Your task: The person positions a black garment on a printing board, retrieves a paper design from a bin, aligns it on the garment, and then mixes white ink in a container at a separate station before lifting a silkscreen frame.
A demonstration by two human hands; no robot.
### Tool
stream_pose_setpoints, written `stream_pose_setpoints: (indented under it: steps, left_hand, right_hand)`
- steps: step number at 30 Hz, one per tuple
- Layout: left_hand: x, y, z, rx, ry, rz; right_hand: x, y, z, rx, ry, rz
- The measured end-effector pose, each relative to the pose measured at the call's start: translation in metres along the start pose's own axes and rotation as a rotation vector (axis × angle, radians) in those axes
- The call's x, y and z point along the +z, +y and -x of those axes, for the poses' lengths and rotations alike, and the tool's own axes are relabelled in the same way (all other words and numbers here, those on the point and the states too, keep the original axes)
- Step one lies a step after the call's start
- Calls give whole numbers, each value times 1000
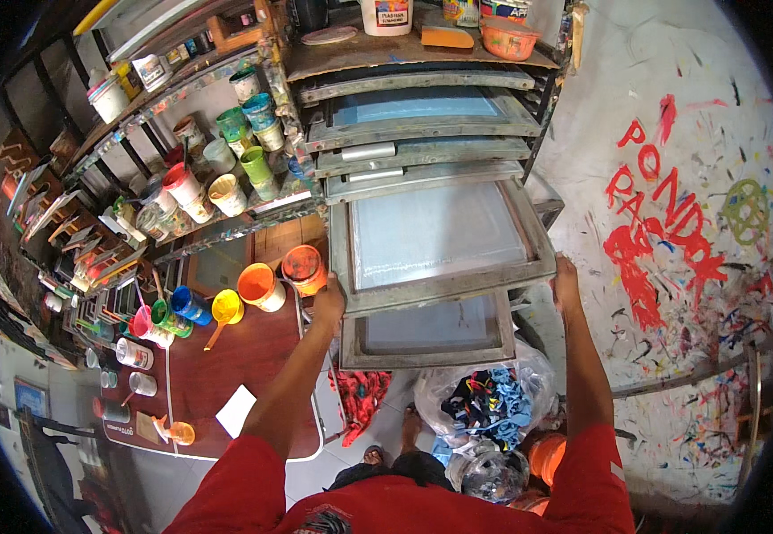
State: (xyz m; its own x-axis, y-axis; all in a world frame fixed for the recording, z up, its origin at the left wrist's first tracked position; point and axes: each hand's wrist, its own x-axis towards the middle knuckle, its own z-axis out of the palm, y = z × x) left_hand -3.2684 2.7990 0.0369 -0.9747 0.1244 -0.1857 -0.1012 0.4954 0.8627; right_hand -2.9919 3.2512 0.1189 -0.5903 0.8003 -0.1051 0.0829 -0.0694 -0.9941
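A framed silk screen with pale mesh juts out of a rack in front of me, its near edge toward my body. My left hand is closed on its left side near the front corner. On the opposite side my right hand wraps the right edge by the other front corner; part of its fingers is hidden by the frame. Just below, a second screen with darker mesh sticks out. Above, several more screens lie stacked on the rack's levels.
A dark red table at my left bears paint pots, including an orange tub and a yellow cup. Paint-jar shelves stand behind it. Right is a paint-smeared wall. A bag of cloth scraps sits on the floor below the screens.
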Motion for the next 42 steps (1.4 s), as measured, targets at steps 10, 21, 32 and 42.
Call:
stream_pose_setpoints:
  steps: [10, 21, 32, 42]
  left_hand:
    - [-30, 0, 147, -29, 24, 205]
    - [-71, -32, 246, -88, -9, 313]
    - [-136, -51, 427, -73, -74, 38]
    - [-205, -141, 587, -30, -96, 332]
  right_hand:
    - [-67, 23, 116, -24, 53, -21]
    - [-113, 42, 245, -37, 39, -102]
    - [-204, 100, 403, -91, 236, -28]
    - [-239, 77, 626, 181, 123, -239]
